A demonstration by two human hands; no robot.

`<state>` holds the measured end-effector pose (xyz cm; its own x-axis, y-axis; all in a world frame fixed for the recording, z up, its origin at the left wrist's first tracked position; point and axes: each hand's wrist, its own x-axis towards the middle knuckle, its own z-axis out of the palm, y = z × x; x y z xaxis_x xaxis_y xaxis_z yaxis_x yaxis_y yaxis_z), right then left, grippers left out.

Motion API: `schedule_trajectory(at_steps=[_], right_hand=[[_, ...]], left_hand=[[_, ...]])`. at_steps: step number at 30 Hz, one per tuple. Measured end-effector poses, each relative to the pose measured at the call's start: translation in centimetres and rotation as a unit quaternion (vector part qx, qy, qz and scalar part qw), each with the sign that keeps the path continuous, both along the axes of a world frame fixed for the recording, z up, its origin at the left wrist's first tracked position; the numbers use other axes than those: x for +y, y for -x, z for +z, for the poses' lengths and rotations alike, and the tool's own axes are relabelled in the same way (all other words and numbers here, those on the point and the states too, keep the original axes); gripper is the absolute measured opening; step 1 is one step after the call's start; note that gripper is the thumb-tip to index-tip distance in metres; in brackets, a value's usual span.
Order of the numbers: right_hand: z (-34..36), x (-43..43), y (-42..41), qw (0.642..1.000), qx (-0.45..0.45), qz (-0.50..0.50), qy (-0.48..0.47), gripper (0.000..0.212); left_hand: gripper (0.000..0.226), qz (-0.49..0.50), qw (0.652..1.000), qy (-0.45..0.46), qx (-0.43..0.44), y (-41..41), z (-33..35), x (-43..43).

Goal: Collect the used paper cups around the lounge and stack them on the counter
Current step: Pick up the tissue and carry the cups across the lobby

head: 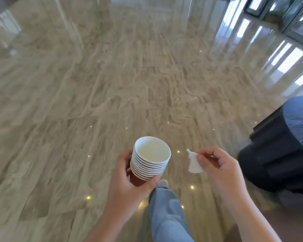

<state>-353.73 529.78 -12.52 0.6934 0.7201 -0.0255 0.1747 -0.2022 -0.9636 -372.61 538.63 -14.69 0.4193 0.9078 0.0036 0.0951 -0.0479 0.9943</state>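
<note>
A stack of several nested paper cups (150,159), red outside with white rims and a white inside, sits upright in my left hand (129,182), whose fingers wrap its lower part. The top cup looks empty. To the right, my right hand (219,168) pinches a small crumpled white tissue (194,163) between thumb and fingertips. Both hands are held in front of my body above the floor. No counter is in view.
Glossy beige marble floor (112,93) stretches ahead, reflecting ceiling lights. A dark, cloth-covered piece of furniture (276,154) stands close at the right. Windows (287,18) line the far right. My leg in light blue jeans (164,212) steps forward below the hands.
</note>
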Motion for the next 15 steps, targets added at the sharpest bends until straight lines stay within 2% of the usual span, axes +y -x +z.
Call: schedule_trajectory(at_steps=[8, 15], right_hand=[[0.6, 15.8, -14.7, 0.998, 0.024, -0.047, -0.026, 0.021], [1.3, 31.1, -21.8, 0.999, 0.024, -0.021, -0.022, 0.023]], left_hand=[[0.067, -0.047, 0.999, -0.015, 0.005, -14.9, 2.9, 17.2], [0.069, -0.023, 1.0, 0.006, -0.008, -21.5, 2.3, 31.8]])
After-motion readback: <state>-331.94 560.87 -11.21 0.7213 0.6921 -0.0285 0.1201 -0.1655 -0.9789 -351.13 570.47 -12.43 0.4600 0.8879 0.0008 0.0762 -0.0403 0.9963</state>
